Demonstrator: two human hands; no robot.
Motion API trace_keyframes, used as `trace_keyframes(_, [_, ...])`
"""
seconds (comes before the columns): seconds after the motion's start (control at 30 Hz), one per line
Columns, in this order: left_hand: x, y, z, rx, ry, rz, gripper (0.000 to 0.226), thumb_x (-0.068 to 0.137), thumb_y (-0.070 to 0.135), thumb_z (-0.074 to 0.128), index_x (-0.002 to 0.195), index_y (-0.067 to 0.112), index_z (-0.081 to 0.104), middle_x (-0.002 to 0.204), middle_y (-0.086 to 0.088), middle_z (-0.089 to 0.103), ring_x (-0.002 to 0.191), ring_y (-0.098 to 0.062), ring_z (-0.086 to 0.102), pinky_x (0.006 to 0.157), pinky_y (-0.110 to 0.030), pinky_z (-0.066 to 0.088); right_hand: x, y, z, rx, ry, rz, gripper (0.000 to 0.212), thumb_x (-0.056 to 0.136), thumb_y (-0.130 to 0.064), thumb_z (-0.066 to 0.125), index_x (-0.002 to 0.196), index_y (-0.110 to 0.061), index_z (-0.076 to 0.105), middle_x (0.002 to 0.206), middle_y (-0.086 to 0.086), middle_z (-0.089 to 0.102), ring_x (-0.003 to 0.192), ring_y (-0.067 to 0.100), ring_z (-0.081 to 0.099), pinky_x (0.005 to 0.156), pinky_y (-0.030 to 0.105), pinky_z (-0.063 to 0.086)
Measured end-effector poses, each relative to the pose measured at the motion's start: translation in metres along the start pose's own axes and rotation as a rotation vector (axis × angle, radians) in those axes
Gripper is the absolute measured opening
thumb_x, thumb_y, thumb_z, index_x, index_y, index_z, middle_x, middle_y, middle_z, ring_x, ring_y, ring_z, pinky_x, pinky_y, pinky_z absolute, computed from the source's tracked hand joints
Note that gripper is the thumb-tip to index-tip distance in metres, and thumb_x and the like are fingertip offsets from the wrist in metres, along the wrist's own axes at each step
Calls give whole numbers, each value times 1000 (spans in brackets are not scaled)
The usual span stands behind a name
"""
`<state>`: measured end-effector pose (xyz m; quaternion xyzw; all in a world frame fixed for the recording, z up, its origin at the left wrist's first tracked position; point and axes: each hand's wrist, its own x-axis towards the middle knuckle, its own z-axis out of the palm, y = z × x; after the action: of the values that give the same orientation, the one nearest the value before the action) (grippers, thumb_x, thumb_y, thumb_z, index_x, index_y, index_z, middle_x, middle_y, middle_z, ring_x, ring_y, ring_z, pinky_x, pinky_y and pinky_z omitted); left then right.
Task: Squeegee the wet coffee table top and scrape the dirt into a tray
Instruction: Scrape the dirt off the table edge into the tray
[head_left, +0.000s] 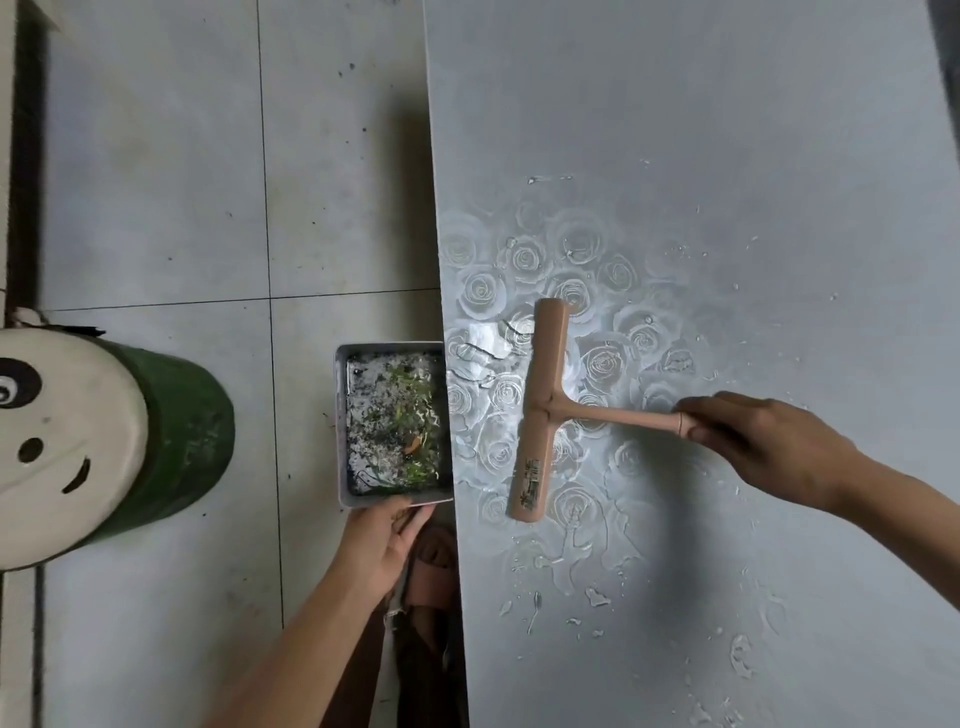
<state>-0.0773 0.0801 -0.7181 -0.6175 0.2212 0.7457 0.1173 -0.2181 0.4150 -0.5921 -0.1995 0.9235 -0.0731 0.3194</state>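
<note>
One pink squeegee (540, 410) rested its long head on the wet coffee table top (727, 156), near that top's left edge, among water streaks and a rose pattern. The right hand (763, 447) curled round the handle's end above the table top. Just beside the table top's left edge, seemingly lower than it, sat a tray (389, 346) of dirty water, grit and green scraps. The left hand (384, 540) gripped its near rim. Farther left of the table top, a green panda-faced stool (67, 441) stood on floor tiles (156, 182).
</note>
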Motion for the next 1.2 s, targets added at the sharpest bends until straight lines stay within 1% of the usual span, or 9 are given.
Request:
trace_keyframes(0.07, [0,-1,1,-1,6,0,38,88,-17,41,121,2,48,97,-16,63,89,-25,62,60,-33,60,5,-2,0,-10,20,-28,43,92,-45,37,126,-28,57,95,-5,61,81,25,61,66,35,45])
trace_keyframes(0.17, [4,1,2,19,12,-9,47,89,-16,40,134,-5,42,109,-17,61,95,-27,62,79,-39,56,13,-11,-1,-26,38,-63,37,96,-40,42,127,-27,57,98,-3,62,83,28,62,67,34,44])
trace_keyframes(0.33, [3,7,7,14,3,-25,49,88,-17,40,135,-6,42,114,-21,60,95,-30,62,62,-34,61,26,-26,-11,-79,53,-150,37,97,-39,40,128,-27,56,98,-3,62,81,28,61,68,31,41])
trace_keyframes(0.47, [7,7,5,23,-17,-29,49,89,-17,39,136,-5,42,112,-21,62,98,-30,62,83,-41,51,30,-13,-33,-78,53,-110,32,97,-40,42,124,-32,56,93,-9,59,80,21,58,65,30,39])
trace_keyframes(0.53, [10,7,4,14,-14,-34,47,89,-17,40,134,-6,42,114,-22,60,102,-31,61,87,-42,48,35,-9,-39,-91,-4,-85,29,98,-41,41,122,-35,56,88,-13,54,80,16,54,65,28,37])
trace_keyframes(0.7, [12,6,4,-12,-19,-36,36,89,-17,40,120,0,48,120,-23,57,98,-30,62,68,-36,60,53,-28,-30,-115,10,-160,33,98,-41,39,128,-35,53,85,-12,50,79,21,57,65,31,42])
trace_keyframes(0.87, [15,6,2,5,-20,-50,44,89,-16,41,132,-6,45,128,-26,56,106,-32,60,85,-43,49,65,-48,-28,-142,49,-211,37,98,-41,38,132,-34,52,92,-6,58,78,27,59,65,35,46])
trace_keyframes(1.07, [15,6,2,16,-12,-61,43,90,-16,40,131,-6,45,122,-23,57,92,-26,63,89,-41,47,28,-22,-52,-124,16,-174,40,93,-49,33,124,-38,57,79,-14,49,67,19,55,58,27,35])
trace_keyframes(1.2, [12,7,4,19,-23,-60,40,89,-16,41,125,-1,49,120,-22,59,91,-25,64,79,-37,57,26,-24,-41,-221,1,-192,38,97,-48,31,127,-41,52,83,-12,52,73,19,58,63,25,31])
